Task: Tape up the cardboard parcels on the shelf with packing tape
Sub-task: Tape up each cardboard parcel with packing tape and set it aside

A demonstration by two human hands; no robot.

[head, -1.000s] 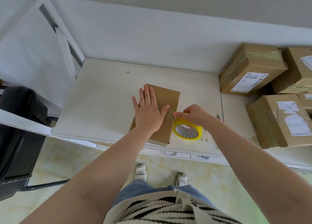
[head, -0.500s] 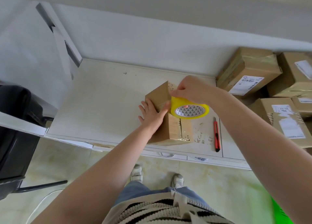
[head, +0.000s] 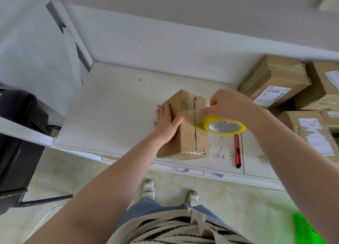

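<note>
- Box [head: 185,126] standing near the front edge of the shelf [head: 113,111], long axis running from the person toward the wall.
- Left hand [head: 166,123] flat against the box's left side, fingers straight, thumb hooked over the top edge, bracing it.
- Right hand [head: 227,106] curled round the tape roll [head: 222,125], held just right of the box and above the shelf.
- Clear strip stretched from the roll leftward across the top, crosswise to the long axis.
- Likely next: carry the roll on round the box, right hand nearest.
- Cutter [head: 238,151] lying right of the box, untouched.
</note>
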